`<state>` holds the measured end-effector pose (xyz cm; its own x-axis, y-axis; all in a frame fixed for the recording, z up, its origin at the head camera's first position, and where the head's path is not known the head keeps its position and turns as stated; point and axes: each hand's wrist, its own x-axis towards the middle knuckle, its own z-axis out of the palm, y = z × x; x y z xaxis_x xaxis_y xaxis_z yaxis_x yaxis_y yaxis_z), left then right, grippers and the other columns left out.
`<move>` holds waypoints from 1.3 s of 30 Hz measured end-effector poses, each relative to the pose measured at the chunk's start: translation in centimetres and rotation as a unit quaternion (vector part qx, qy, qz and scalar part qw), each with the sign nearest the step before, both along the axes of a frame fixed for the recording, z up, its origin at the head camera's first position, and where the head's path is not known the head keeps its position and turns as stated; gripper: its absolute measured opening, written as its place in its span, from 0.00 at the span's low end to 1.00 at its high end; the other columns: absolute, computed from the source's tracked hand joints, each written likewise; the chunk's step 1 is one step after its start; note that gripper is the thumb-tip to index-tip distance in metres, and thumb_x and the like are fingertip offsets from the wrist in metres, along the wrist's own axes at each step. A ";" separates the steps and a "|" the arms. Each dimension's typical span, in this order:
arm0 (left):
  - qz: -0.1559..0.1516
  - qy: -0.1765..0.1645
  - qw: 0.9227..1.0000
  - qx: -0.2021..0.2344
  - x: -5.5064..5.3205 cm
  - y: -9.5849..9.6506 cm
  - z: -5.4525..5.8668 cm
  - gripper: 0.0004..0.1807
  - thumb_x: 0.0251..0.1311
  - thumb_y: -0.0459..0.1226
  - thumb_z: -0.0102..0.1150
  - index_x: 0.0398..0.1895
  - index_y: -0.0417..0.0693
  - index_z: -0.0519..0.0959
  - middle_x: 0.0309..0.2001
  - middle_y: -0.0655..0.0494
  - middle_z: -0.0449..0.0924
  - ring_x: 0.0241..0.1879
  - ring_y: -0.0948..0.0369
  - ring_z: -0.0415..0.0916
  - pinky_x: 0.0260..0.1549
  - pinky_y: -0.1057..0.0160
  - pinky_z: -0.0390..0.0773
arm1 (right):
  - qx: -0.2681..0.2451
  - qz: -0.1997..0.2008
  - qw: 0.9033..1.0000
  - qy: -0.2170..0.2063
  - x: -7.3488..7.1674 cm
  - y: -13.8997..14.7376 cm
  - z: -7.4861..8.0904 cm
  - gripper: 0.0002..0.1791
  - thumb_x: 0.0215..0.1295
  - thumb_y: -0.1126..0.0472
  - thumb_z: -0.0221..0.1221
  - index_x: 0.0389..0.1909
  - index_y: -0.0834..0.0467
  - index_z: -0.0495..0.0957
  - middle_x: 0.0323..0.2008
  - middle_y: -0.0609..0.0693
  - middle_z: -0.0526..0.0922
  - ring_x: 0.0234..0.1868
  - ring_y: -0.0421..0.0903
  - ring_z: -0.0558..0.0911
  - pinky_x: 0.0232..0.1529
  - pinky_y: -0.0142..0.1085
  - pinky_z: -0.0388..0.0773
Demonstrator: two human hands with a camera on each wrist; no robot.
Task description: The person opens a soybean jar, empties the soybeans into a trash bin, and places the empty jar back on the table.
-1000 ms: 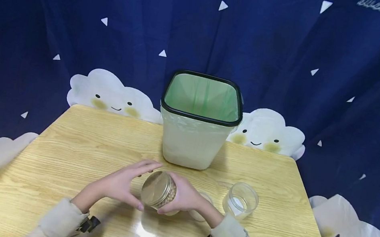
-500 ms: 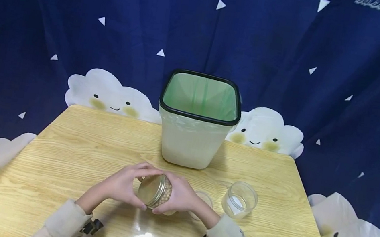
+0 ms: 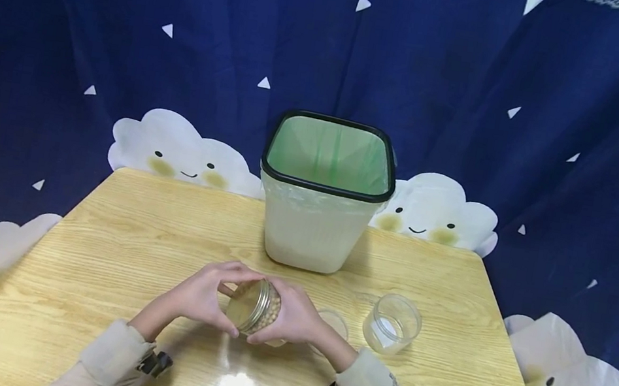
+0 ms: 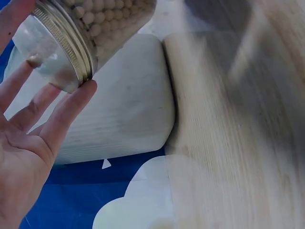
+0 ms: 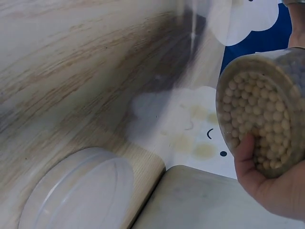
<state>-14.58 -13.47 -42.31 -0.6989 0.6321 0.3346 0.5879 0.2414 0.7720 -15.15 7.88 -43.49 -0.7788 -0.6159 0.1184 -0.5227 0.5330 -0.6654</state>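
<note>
Clear jar [image 3: 272, 312] of small pale balls, tilted, lid end toward the person's left, held over the counter [image 3: 174, 227] nearer than the bin [image 3: 306, 235]. Both hands grasping: right hand [image 3: 297, 316] wrapped round the jar body, one digit lying against its base; left hand [image 3: 204, 297] with thumb and fingertips spread round the rim of the gold lid [image 3: 243, 306]. Lid on the jar. Right of these, a shallow clear round piece [image 3: 335, 323], partly hidden by the right arm; beyond it, a clear round container [image 3: 393, 323]. Bin white, black-rimmed, greenish inside. Blue curtain [image 3: 212, 1] behind.
</note>
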 end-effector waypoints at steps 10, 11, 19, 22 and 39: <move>-0.005 0.064 0.996 -0.066 -0.5 -0.2 0.3 0.49 0.30 0.48 0.75 0.62 0.45 0.67 0.50 0.53 0.71 0.44 0.57 0.73 0.34 0.65 0.78 | -0.032 0.021 0.999 -0.034 -0.2 0.4 -0.1 0.54 0.26 0.50 0.76 0.61 0.54 0.64 0.47 0.47 0.76 0.43 0.40 0.75 0.43 0.31 0.74; 0.002 0.082 0.994 -0.076 -0.5 -0.2 0.3 0.49 0.30 0.50 0.75 0.62 0.48 0.67 0.51 0.55 0.71 0.44 0.59 0.73 0.36 0.63 0.78 | -0.036 0.023 0.998 -0.038 -0.3 0.4 0.0 0.54 0.26 0.50 0.76 0.61 0.54 0.64 0.47 0.47 0.76 0.43 0.40 0.75 0.42 0.31 0.74; 0.061 0.147 0.981 -0.109 -0.2 0.1 -0.4 0.50 0.26 0.57 0.73 0.60 0.49 0.69 0.39 0.64 0.71 0.32 0.67 0.70 0.29 0.64 0.76 | -0.020 0.036 0.999 -0.021 -0.5 0.6 0.0 0.55 0.26 0.46 0.76 0.61 0.55 0.63 0.48 0.46 0.76 0.45 0.40 0.75 0.45 0.33 0.73; 0.063 0.141 0.984 -0.088 -0.3 0.3 -0.7 0.49 0.22 0.55 0.75 0.57 0.47 0.72 0.33 0.66 0.69 0.25 0.68 0.66 0.20 0.70 0.71 | -0.022 0.036 0.999 -0.022 -0.3 0.5 0.2 0.54 0.25 0.47 0.76 0.61 0.54 0.64 0.47 0.46 0.76 0.44 0.40 0.75 0.45 0.33 0.73; 0.087 0.134 0.986 -0.049 -0.7 0.6 -0.6 0.44 0.17 0.52 0.75 0.48 0.42 0.78 0.25 0.64 0.69 0.17 0.68 0.63 0.14 0.75 0.65 | -0.039 -0.001 0.999 0.000 0.2 0.0 0.0 0.50 0.25 0.48 0.76 0.57 0.55 0.67 0.44 0.46 0.77 0.42 0.40 0.76 0.42 0.31 0.73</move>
<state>-15.29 -12.84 -42.95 -0.6947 0.5487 0.4651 0.7105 0.4226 0.5627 -14.99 7.88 -43.54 -0.7801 -0.6035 0.1648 -0.5211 0.4809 -0.7051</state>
